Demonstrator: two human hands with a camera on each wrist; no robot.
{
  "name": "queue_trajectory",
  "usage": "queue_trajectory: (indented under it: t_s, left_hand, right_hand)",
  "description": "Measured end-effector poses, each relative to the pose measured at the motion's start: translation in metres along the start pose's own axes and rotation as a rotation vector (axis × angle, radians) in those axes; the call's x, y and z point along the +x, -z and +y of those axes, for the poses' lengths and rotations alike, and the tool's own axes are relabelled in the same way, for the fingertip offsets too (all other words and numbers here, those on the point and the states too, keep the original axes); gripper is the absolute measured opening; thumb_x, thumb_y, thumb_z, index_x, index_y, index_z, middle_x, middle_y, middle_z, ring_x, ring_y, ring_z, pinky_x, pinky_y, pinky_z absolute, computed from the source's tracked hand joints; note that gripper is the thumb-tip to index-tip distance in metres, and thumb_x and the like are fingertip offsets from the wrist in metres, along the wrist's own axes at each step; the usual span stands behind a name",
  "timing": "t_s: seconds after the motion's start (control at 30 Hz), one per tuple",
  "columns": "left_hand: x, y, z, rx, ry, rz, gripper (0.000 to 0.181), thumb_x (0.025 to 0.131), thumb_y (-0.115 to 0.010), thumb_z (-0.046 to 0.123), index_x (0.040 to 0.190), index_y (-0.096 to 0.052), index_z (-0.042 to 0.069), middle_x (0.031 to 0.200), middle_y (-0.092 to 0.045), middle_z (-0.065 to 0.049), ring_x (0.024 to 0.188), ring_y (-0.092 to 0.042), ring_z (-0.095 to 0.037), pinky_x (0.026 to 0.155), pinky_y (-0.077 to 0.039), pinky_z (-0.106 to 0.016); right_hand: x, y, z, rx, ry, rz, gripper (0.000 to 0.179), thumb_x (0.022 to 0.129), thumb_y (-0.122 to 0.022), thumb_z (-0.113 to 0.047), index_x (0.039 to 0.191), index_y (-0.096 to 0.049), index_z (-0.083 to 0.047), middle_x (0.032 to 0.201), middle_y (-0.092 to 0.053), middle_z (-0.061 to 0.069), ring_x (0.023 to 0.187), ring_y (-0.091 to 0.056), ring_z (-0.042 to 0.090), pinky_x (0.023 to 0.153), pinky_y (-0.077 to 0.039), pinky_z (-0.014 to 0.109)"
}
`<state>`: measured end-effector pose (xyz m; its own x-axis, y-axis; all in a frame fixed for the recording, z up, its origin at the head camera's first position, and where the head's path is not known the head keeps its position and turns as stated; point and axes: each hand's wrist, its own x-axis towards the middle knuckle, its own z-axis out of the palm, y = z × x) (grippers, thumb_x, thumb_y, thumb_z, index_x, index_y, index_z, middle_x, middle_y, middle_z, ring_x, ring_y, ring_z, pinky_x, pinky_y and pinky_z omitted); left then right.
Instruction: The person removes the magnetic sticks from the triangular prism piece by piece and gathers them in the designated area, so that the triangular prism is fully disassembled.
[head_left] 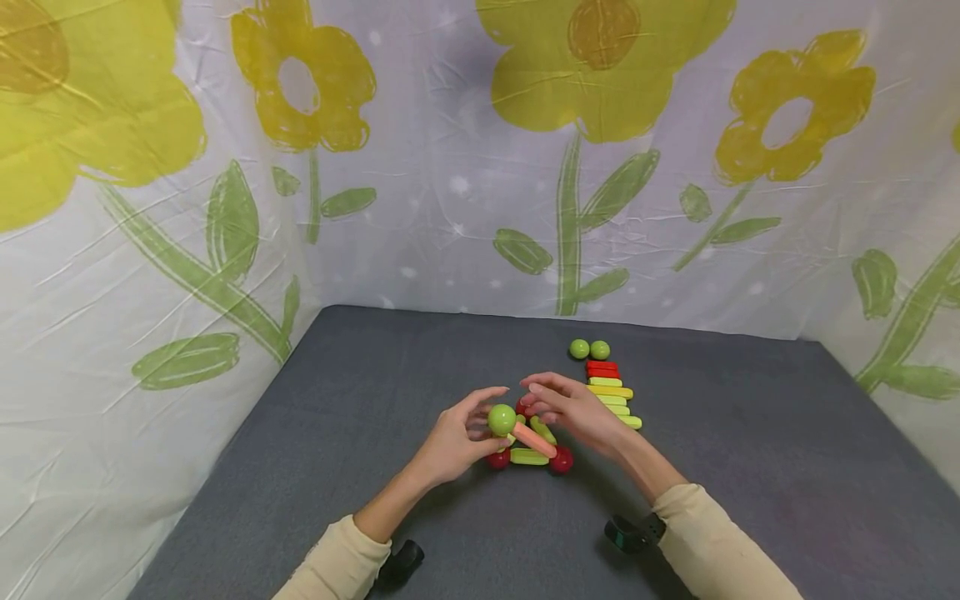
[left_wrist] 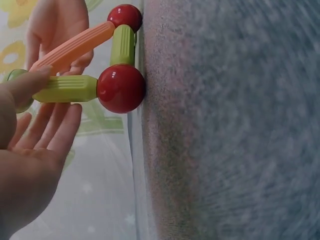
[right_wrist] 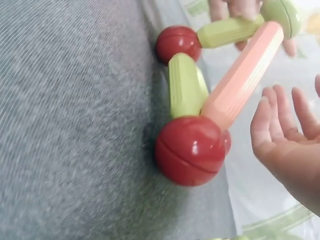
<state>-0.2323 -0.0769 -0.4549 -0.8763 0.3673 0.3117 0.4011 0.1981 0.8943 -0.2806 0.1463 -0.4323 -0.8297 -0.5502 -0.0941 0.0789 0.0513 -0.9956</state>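
A small frame of magnetic rods and balls stands on the table. Red balls point(head_left: 561, 460) form its lower corners, joined by yellow-green rods point(head_left: 529, 457). At its top sits a green ball point(head_left: 502, 419), with a salmon-orange rod point(head_left: 536, 440) sloping from it down to the right front red ball. My left hand point(head_left: 450, 442) pinches the upper end of a slanting yellow-green rod point(left_wrist: 70, 88), thumb close to the green ball. On the other side, my right hand point(head_left: 577, 412) hovers with loosely bent fingers point(right_wrist: 272, 117), apart from the orange rod and holding nothing.
Behind the right hand lies a row of rods, red point(head_left: 602, 369) at the far end and yellow to yellow-green point(head_left: 611, 392) nearer. Two loose green balls point(head_left: 579, 349) rest beyond them. A flower-printed curtain point(head_left: 450, 208) surrounds the dark grey table point(head_left: 300, 467).
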Motion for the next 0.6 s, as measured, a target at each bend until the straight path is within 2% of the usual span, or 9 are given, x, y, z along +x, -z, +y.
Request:
queue_trajectory:
  t_s: [0.13,0.23,0.4,0.5,0.6]
  left_hand:
    - [0.000,0.001,-0.003,-0.014,0.005,-0.014,0.068,0.080,-0.074,-0.003,0.140,-0.042,0.003,0.109,-0.064,-0.014,0.100,-0.063,-0.026,0.081,-0.053,-0.031]
    - [0.000,0.004,-0.003,-0.009,0.009,-0.011,0.071,0.080,-0.073,-0.004,0.142,-0.038,0.004,0.106,-0.065,-0.014,0.099,-0.064,-0.027,0.080,-0.053,-0.031]
    - [0.000,0.008,-0.003,-0.013,0.044,-0.007,0.075,0.081,-0.072,-0.006,0.145,-0.034,0.007,0.101,-0.067,-0.011,0.096,-0.065,-0.025,0.081,-0.053,-0.030]
    - [0.000,0.009,-0.004,-0.019,0.054,-0.022,0.074,0.083,-0.070,-0.005,0.145,-0.033,0.007,0.100,-0.066,-0.011,0.096,-0.065,-0.026,0.082,-0.053,-0.031]
    - [-0.001,0.010,-0.004,-0.006,0.063,-0.036,0.069,0.084,-0.070,-0.003,0.143,-0.036,0.004,0.104,-0.065,-0.013,0.099,-0.064,-0.027,0.082,-0.053,-0.032]
  right_hand:
    - [0.001,-0.003,-0.004,-0.020,0.048,-0.066,0.050,0.099,-0.054,-0.026,0.135,-0.040,0.007,0.119,-0.053,0.019,0.113,-0.048,0.042,0.099,-0.038,0.051]
    - [0.003,-0.008,-0.008,-0.081,0.092,-0.114,0.051,0.098,-0.056,-0.024,0.135,-0.041,0.008,0.123,-0.053,0.020,0.114,-0.049,0.039,0.099,-0.037,0.055]
    - [0.008,-0.018,-0.013,-0.208,0.159,-0.192,0.047,0.094,-0.063,-0.017,0.132,-0.047,0.005,0.128,-0.052,0.021,0.112,-0.053,0.028,0.096,-0.043,0.044]
    - [0.011,-0.022,-0.014,-0.254,0.179,-0.229,0.046,0.091,-0.066,-0.012,0.131,-0.050,0.004,0.127,-0.053,0.018,0.109,-0.054,0.026,0.092,-0.047,0.036]
    - [0.013,-0.023,-0.013,-0.268,0.203,-0.268,0.046,0.088,-0.069,-0.006,0.130,-0.052,0.003,0.125,-0.055,0.016,0.108,-0.056,0.028,0.089,-0.049,0.036]
